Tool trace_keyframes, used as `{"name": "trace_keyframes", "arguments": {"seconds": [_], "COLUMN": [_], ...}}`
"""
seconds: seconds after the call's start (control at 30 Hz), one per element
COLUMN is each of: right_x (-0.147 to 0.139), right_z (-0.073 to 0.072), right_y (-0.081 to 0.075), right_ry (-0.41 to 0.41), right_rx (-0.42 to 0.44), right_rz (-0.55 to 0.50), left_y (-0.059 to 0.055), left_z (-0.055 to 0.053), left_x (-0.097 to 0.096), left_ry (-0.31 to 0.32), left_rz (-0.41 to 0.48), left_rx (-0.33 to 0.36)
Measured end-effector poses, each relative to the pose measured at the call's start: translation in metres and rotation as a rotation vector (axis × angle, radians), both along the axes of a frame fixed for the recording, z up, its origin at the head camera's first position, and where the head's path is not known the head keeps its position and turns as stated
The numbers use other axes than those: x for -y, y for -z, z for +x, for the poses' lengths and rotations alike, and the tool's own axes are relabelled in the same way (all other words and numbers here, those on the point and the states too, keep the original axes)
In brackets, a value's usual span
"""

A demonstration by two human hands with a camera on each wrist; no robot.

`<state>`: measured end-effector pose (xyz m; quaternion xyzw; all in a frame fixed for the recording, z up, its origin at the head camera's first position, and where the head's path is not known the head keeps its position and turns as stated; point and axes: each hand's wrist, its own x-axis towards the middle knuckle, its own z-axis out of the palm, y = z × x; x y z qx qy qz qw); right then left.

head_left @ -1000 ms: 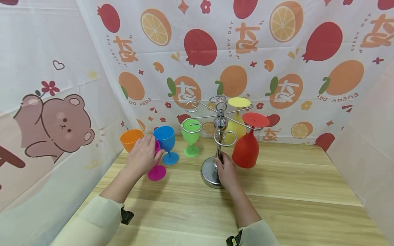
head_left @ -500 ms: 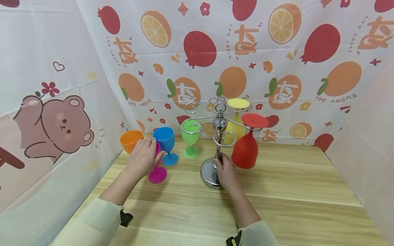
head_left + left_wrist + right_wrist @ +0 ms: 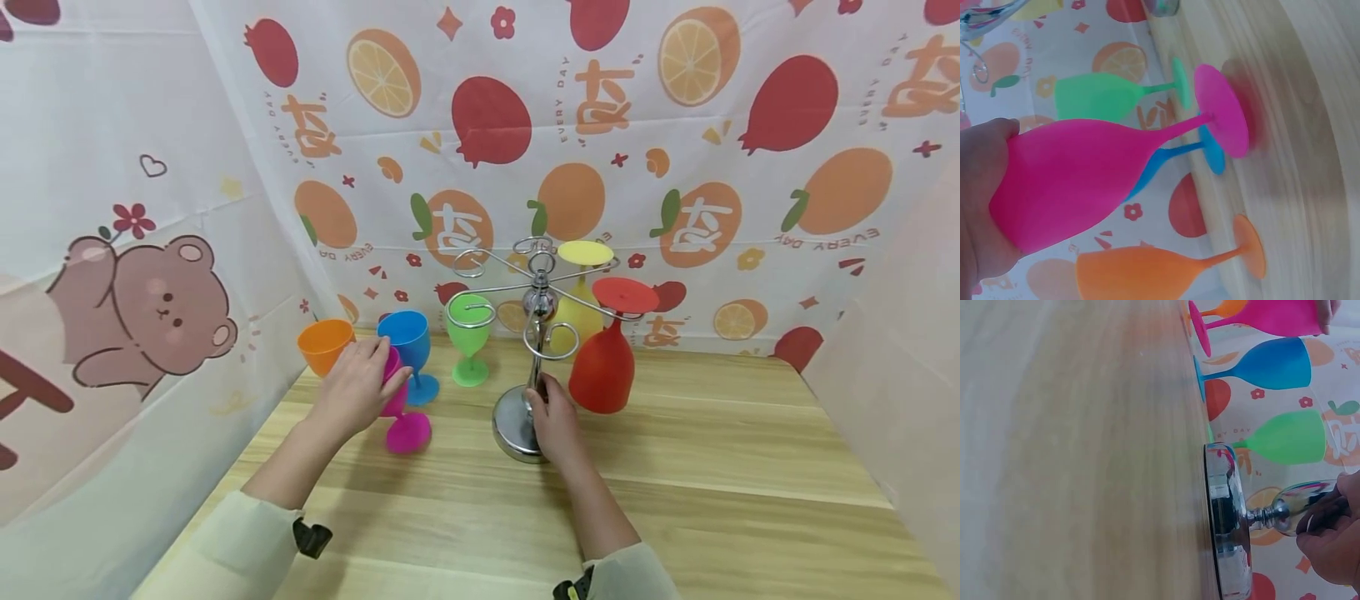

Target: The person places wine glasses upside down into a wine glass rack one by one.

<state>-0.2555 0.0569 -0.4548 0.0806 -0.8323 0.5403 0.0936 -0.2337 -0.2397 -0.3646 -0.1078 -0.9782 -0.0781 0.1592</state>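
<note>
My left hand (image 3: 352, 385) grips a magenta plastic goblet (image 3: 1079, 175) round the rim of its bowl. The goblet leans in the head view, its foot out to the right and tilted against the tabletop; whether an edge touches I cannot tell. Low on the pole of a chrome goblet rack (image 3: 516, 425), my right hand (image 3: 555, 417) holds it with curled fingers. Upside down from the rack's wire arms hang a red goblet (image 3: 603, 371) and a yellow goblet (image 3: 585, 252). Several other wire loops hold nothing.
Behind the left hand stand upright an orange goblet (image 3: 322, 350), a blue goblet (image 3: 411, 337) and a green goblet (image 3: 470, 333). The green one is close to the rack's left loops. A fruit-printed cloth (image 3: 491, 121) backs the wooden table (image 3: 712, 483).
The magenta goblet has gone from nearly upright to leaning, its foot swinging right and toward me. The left hand has shifted slightly right. My right hand stays on the rack's pole.
</note>
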Motion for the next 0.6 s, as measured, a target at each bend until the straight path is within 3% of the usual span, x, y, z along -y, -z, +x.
{"name": "trace_keyframes", "arguments": {"seconds": [0.37, 0.6], "right_x": [-0.007, -0.006], "right_z": [0.001, 0.001], "right_y": [-0.010, -0.011], "right_ry": [-0.011, -0.036], "right_rx": [0.120, 0.129], "right_rz": [0.001, 0.024], "left_y": [-0.013, -0.012], "left_z": [0.012, 0.016], "left_x": [-0.013, -0.011], "left_ry": [0.005, 0.019], "left_rz": [0.265, 0.472], "left_rx": [0.095, 0.152]}}
